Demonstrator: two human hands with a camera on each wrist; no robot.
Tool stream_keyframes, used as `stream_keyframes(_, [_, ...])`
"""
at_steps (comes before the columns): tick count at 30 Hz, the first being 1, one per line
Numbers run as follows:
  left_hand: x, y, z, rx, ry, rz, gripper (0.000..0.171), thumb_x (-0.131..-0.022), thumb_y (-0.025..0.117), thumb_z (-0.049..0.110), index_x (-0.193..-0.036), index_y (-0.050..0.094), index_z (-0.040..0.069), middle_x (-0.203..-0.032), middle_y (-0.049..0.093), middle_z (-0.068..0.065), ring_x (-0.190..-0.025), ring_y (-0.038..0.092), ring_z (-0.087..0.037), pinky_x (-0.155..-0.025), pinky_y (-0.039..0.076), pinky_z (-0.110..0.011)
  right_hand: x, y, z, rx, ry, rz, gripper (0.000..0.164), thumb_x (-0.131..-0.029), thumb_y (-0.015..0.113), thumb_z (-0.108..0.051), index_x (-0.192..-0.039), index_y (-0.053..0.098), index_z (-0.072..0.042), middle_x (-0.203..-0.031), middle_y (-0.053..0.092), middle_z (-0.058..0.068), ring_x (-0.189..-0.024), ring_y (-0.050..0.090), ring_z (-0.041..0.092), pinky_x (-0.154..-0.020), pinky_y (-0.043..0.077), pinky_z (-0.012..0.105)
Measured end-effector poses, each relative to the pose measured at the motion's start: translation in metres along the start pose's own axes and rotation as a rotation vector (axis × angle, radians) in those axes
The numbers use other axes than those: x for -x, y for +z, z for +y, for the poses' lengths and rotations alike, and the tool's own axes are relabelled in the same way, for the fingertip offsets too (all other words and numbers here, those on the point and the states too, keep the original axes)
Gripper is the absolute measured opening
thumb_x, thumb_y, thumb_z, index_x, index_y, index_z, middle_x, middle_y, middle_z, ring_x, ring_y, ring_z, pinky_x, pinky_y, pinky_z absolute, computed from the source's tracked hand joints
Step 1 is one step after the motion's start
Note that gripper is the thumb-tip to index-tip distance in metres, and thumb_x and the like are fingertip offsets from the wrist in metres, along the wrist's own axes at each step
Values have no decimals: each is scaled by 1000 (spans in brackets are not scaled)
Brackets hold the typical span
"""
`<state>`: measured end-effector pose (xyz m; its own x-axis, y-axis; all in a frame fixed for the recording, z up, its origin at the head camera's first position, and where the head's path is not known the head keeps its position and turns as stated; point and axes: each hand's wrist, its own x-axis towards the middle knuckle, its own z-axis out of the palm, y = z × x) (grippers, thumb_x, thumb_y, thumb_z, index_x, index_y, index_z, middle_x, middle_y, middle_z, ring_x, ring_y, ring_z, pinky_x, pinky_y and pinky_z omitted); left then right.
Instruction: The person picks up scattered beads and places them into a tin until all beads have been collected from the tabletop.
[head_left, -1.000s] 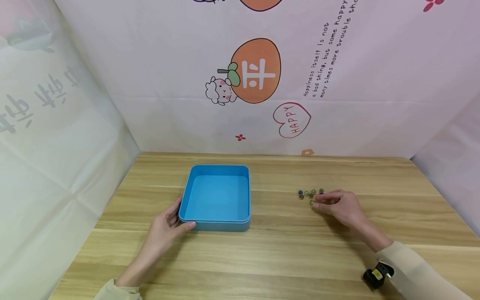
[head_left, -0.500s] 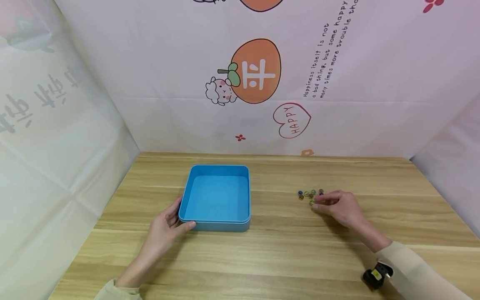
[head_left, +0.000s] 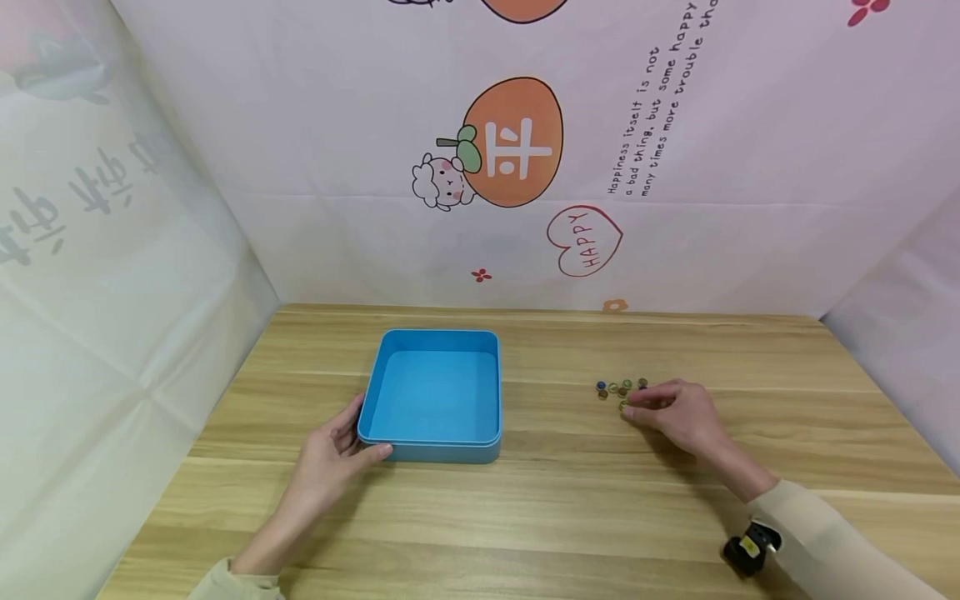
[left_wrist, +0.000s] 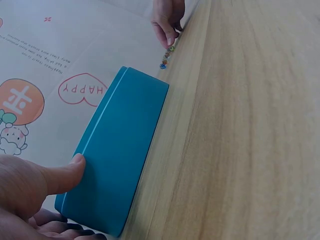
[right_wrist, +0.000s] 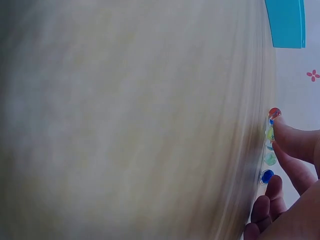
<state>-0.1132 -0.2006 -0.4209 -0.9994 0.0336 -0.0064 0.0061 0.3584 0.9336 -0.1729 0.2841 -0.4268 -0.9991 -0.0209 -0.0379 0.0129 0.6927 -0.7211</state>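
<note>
Right hand (head_left: pixel 681 414) barely shifted, squarish box (head_left: pixel 438 396) facing up

Left hand (head_left: pixel 322 458), thumb (head_left: pixel 371 455) spread from curled fingers (head_left: pixel 347 419), right hand (head_left: pixel 688 415) well apart, its thumb (head_left: pixel 643 416) and index finger (head_left: pixel 652 392) nearly meeting

Two bare hands, one left hand (head_left: pixel 328 457) and one right hand (head_left: pixel 687 414), are seen with one blue box (head_left: pixel 442 452) and at least eight marbles (head_left: pixel 627 383), several partly hidden, on one wood-grain table (head_left: pixel 562 517). Two pale sleeves (head_left: pixel 832 533), one black device (head_left: pixel 742 556) and one printed heart (head_left: pixel 585 242) also appear.
</note>
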Motion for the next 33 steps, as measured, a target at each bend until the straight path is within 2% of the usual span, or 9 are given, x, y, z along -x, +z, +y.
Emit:
stream_keyframes(10, [1, 0, 1, 12, 25, 0, 88, -91, 84, 5, -160, 32, -9, -164, 31, -28, -146, 39, -41, -110, 44, -43, 1, 1, 0, 14, -5, 6, 27, -91, 87, -25, -109, 83, -6, -119, 66, 18, -107, 58, 31, -80, 48, 34])
stream_keyframes(18, [1, 0, 1, 26, 17, -4, 87, -92, 84, 5, -160, 32, -8, -164, 31, -27, -146, 39, -40, -110, 45, -44, 2, 1, 1, 39, -25, 19, 23, -92, 86, -24, -108, 84, -8, -115, 67, 15, -102, 59, 29, -78, 48, 34])
stream_keyframes(26, [1, 0, 0, 29, 9, -4, 87, -92, 83, 4, -161, 31, -8, -165, 30, -27, -145, 40, -41, -108, 45, -43, 3, -2, 0, 16, -30, 15, 25, -92, 86, -26, -109, 84, -7, -116, 67, 16, -96, 55, 25, -71, 47, 30])
stream_keyframes(33, [0, 0, 1, 18, -11, -4, 88, -92, 83, 5, -162, 30, -6, -166, 30, -26, -146, 40, -39, -108, 46, -42, 5, -6, -10, 0, -51, 27, 29, -92, 86, -27, -110, 83, -5, -117, 69, 17, -93, 54, 24, -69, 47, 30])
